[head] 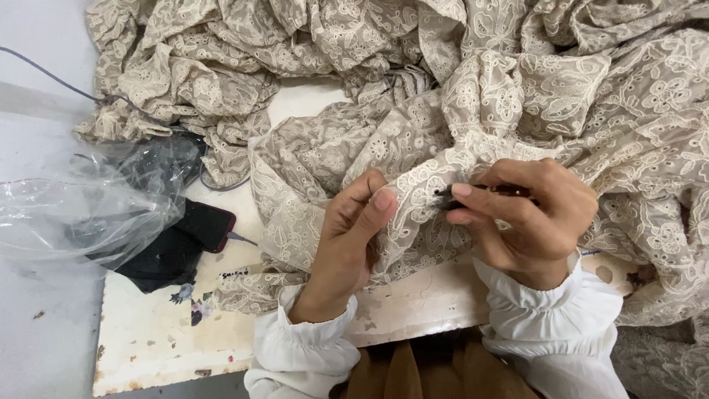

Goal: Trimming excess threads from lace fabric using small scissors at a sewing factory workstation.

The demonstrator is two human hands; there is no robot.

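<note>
Two bare hands work at the near edge of a worn white table (162, 332), both wrists in white gathered cuffs. The left hand (347, 233) is closed in a pinch, thumb pressed against the curled fingers, with a fold of beige embroidered lace fabric (413, 148) caught between them. The right hand (528, 214) is curled almost shut around a small dark tool (450, 196), whose tip pokes out toward the left hand and touches the lace just beside the left thumb; what kind of tool it is cannot be told, since the fingers hide most of it. The fabric lies in a crumpled heap that covers the far edge and the whole right side of the table and spills over the right edge, and the pinched fold sits near the middle of the near edge. At the left edge a crumpled clear plastic bag (81, 210) lies partly off the table, over some black cloth (159, 262). Just beside it rests a dark phone with a red rim (207, 225), a thin cable (242, 239) plugged into its end. A grey cord (52, 77) runs from the far left corner in under the fabric.
</note>
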